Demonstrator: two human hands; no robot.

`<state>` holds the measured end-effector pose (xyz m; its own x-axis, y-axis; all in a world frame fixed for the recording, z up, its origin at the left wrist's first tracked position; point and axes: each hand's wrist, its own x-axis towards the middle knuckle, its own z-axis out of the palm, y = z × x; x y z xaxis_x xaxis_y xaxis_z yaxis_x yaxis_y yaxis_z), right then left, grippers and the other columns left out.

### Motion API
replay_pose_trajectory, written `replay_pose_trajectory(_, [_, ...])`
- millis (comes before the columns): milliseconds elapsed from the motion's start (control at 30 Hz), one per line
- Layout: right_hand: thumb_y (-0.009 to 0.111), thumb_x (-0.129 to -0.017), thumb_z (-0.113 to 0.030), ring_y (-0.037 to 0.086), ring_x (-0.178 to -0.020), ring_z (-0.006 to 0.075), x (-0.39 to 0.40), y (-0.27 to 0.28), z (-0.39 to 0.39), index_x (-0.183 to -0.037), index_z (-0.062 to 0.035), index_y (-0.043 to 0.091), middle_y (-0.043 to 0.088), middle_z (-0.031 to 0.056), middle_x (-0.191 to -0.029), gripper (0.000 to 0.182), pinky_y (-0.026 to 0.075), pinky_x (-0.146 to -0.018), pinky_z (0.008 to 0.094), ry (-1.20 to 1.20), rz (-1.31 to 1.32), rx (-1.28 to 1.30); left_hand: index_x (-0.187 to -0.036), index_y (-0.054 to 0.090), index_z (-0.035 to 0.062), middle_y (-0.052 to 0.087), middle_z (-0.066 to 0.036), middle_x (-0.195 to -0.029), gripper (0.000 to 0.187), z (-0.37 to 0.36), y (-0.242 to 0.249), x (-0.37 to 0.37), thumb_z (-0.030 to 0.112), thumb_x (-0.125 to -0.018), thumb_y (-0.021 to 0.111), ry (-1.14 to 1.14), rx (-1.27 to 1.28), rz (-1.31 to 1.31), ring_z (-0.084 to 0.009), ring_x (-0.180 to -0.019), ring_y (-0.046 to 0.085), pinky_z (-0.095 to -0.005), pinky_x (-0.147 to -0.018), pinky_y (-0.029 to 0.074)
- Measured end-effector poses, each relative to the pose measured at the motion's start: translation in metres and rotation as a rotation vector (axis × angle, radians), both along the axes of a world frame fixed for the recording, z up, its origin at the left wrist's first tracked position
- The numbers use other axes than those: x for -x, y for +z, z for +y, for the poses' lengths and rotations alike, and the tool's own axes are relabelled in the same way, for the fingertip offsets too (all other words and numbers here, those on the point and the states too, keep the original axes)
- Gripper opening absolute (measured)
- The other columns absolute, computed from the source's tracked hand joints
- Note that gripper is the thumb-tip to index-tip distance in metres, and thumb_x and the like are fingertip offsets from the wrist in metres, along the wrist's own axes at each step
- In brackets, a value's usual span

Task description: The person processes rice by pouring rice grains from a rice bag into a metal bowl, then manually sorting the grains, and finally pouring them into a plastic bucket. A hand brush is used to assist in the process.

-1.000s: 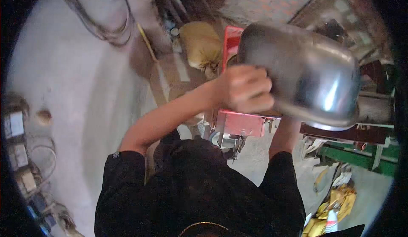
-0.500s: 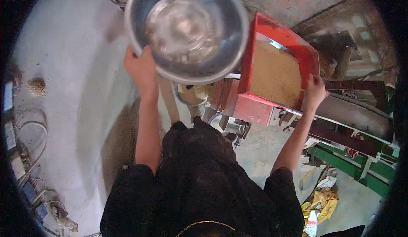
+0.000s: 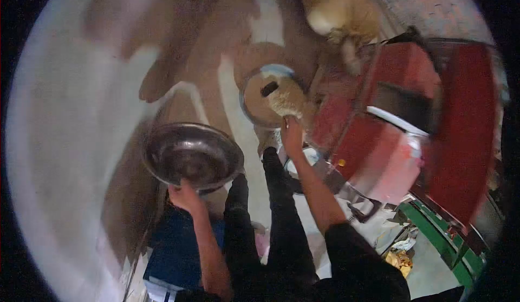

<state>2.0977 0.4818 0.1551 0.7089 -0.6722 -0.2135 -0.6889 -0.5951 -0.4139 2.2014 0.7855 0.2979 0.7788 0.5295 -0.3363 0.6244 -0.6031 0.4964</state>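
Observation:
My left hand (image 3: 186, 196) grips the near rim of a wide metal basin (image 3: 192, 156), which hangs tilted at the left with only its bare inside showing. My right hand (image 3: 292, 134) reaches down to the near edge of a round pan (image 3: 250, 112) on the floor, its fingers drawn together at the rim. Pale grainy material (image 3: 286, 100) lies in that pan, along with a small dark object (image 3: 269, 89). Whether my right fingers hold the rim cannot be made out.
A red machine (image 3: 374, 156) with a dark opening stands at the right. Green metal beams (image 3: 441, 239) and yellow wrapping (image 3: 400, 261) are at the lower right. A large tan sack-like shape (image 3: 346, 4) is at the top.
The view has turned down toward the floor. The basin has come lower and nearer in my left hand. My right hand has left the red hopper's edge and moved down to the floor pan.

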Motion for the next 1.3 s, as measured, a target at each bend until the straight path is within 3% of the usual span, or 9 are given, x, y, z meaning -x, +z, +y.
replay_pose_trajectory(167, [0.058, -0.08, -0.021, 0.039, -0.122, 0.035, -0.035, -0.255, -0.031, -0.119, -0.0065, 0.053, 0.04, 0.0143, -0.135, 0.042, 0.03, -0.1, 0.055, 0.396, 0.399, 0.232, -0.104, 0.056, -0.0074, 0.061, -0.013, -0.089, 0.026, 0.075, -0.095, 0.048, 0.004, -0.08, 0.056, 0.049, 0.238, -0.021, -0.0231, -0.077, 0.059, -0.0354, -0.072, 0.047])
replay_pose_trajectory(300, [0.057, -0.081, -0.023, 0.034, -0.126, 0.0341, -0.082, -0.305, -0.037, -0.118, -0.008, 0.055, 0.028, 0.0097, -0.145, 0.04, 0.023, -0.101, 0.0609, 0.547, 0.475, 0.366, -0.11, 0.052, -0.0071, 0.061, -0.013, -0.098, 0.032, 0.099, -0.124, 0.052, 0.002, -0.08, 0.052, 0.23, 0.433, 0.111, -0.0217, -0.086, 0.058, -0.0368, -0.079, 0.046])
replay_pose_trajectory(467, [0.047, -0.087, -0.027, 0.035, -0.127, 0.0308, -0.085, -0.318, -0.043, -0.117, -0.0084, 0.053, 0.045, 0.0155, -0.131, 0.036, 0.019, -0.104, 0.057, 0.561, 0.267, 0.502, -0.113, 0.051, -0.0063, 0.058, -0.015, -0.104, 0.034, 0.088, -0.154, 0.086, 0.002, -0.08, 0.051, 0.216, 0.494, 0.017, -0.0231, -0.094, 0.056, -0.0373, -0.087, 0.042])
replay_pose_trajectory(500, [0.044, -0.088, -0.026, 0.037, -0.124, 0.0328, -0.089, -0.323, -0.035, -0.116, -0.0065, 0.052, 0.047, 0.017, -0.127, 0.035, 0.021, -0.103, 0.0546, 0.33, 0.125, 0.165, -0.113, 0.051, -0.006, 0.058, -0.015, -0.105, 0.035, 0.089, -0.146, 0.087, 0.004, -0.079, 0.052, 0.211, 0.459, 0.015, -0.0236, -0.096, 0.055, -0.0371, -0.09, 0.041])
replay_pose_trajectory(600, [0.048, -0.086, -0.02, 0.041, -0.115, 0.0395, -0.098, -0.221, -0.038, -0.121, -0.0006, 0.044, 0.045, 0.0232, -0.122, 0.04, 0.03, -0.101, 0.0462, 0.337, 0.245, -0.154, -0.114, 0.051, -0.0062, 0.057, -0.016, -0.106, 0.036, 0.063, -0.104, 0.056, 0.006, -0.08, 0.051, 0.319, 0.382, 0.076, -0.0259, -0.095, 0.054, -0.0379, -0.088, 0.042])
replay_pose_trajectory(700, [0.05, -0.087, -0.022, 0.045, -0.11, 0.0317, -0.11, -0.157, -0.03, -0.121, -0.0021, 0.044, 0.046, 0.0189, -0.117, 0.039, 0.037, -0.094, 0.0417, -0.413, -0.04, -0.627, -0.116, 0.05, -0.0063, 0.055, -0.018, -0.108, 0.039, 0.093, -0.093, 0.029, 0.009, -0.08, 0.051, -0.183, 0.252, 0.143, -0.0286, -0.094, 0.054, -0.0397, -0.085, 0.044])
replay_pose_trajectory(767, [0.051, -0.088, -0.023, 0.047, -0.106, 0.0265, -0.117, -0.077, -0.017, -0.121, -0.0031, 0.043, 0.047, 0.0161, -0.113, 0.039, 0.041, -0.089, 0.0386, -0.823, -0.268, -0.83, -0.116, 0.05, -0.0057, 0.055, -0.02, -0.108, 0.039, 0.036, -0.024, -0.025, 0.012, -0.081, 0.053, 0.215, 0.333, 0.125, -0.031, -0.093, 0.055, -0.0431, -0.081, 0.046])
replay_pose_trajectory(1067, [0.034, -0.097, -0.033, 0.053, -0.108, 0.0211, 0.081, 0.307, -0.003, -0.125, 0.0003, 0.044, 0.054, 0.0121, -0.12, 0.045, 0.044, -0.091, 0.035, -1.069, -0.775, -0.478, -0.115, 0.049, -0.0077, 0.056, -0.018, -0.105, 0.04, 0.037, -0.005, -0.019, 0.011, -0.08, 0.058, -0.129, 0.404, 0.121, -0.0273, -0.09, 0.056, -0.0397, -0.081, 0.046])
replay_pose_trajectory(1300, [0.037, -0.094, -0.019, 0.048, -0.117, 0.031, 0.248, 0.296, -0.08, -0.122, 0.0064, 0.045, 0.049, 0.0197, -0.126, 0.039, 0.042, -0.096, 0.0411, -1.216, -1.17, -0.483, -0.108, 0.052, -0.0073, 0.056, -0.011, -0.1, 0.034, -0.017, 0.009, -0.012, 0.002, -0.075, 0.055, 0.028, 0.631, 0.071, -0.0221, -0.088, 0.053, -0.0323, -0.081, 0.042])
